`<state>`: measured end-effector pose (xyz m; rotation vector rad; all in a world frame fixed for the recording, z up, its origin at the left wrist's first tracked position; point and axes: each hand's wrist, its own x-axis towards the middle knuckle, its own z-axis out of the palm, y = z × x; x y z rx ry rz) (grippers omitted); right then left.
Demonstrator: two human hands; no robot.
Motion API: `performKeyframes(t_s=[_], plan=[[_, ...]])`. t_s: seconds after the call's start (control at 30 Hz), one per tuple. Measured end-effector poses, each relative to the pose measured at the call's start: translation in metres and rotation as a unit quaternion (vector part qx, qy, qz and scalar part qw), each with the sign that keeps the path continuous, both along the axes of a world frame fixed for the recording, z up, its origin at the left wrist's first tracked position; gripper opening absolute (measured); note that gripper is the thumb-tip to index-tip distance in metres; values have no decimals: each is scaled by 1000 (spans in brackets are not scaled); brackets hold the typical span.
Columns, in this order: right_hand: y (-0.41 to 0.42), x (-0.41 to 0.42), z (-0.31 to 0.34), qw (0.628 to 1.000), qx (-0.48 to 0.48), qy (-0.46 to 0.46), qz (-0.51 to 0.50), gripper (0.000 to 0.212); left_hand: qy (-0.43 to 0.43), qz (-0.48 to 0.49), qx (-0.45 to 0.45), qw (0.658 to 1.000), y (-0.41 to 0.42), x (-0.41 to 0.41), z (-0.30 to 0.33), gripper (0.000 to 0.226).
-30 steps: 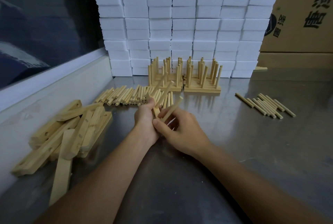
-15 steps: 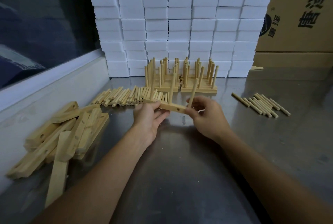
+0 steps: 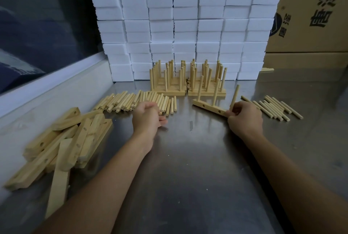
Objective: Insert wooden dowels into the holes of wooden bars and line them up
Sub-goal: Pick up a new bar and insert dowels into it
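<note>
The right hand (image 3: 244, 119) pinched a doweled bar (image 3: 209, 108) at its end; the left hand (image 3: 147, 119), fingers loosely curled and holding nothing, hovered near loose dowels (image 3: 135, 101) toward the bench's (image 3: 188, 177) rear.

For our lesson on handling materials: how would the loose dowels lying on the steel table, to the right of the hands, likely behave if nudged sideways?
The loose dowels look round and smooth, so on the shiny steel table they would probably roll readily. They appear thin and plain wood, likely light yet stiff. Lying side by side, one pushed would probably knock its neighbours along.
</note>
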<state>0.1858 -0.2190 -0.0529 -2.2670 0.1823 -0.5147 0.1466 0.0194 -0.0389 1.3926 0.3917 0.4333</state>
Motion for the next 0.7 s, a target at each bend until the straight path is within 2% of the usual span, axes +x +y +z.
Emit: performKeyframes(t_s=[0.1,0.2,0.53,0.7], plan=[[3,7,-1,1000,-26,7,-7,6,-13,11,120,993,1,0,-6,20],[7,19,1,998,-59,12,-8,12,-11,6,173,985,-1,0,-8,20],[5,68,16,996,-62,64,-13,14,2,26,179,983,-2,6,-11,25],[10,84,20,993,-61,90,-49,15,9,42,189,981,-4,8,-12,25]])
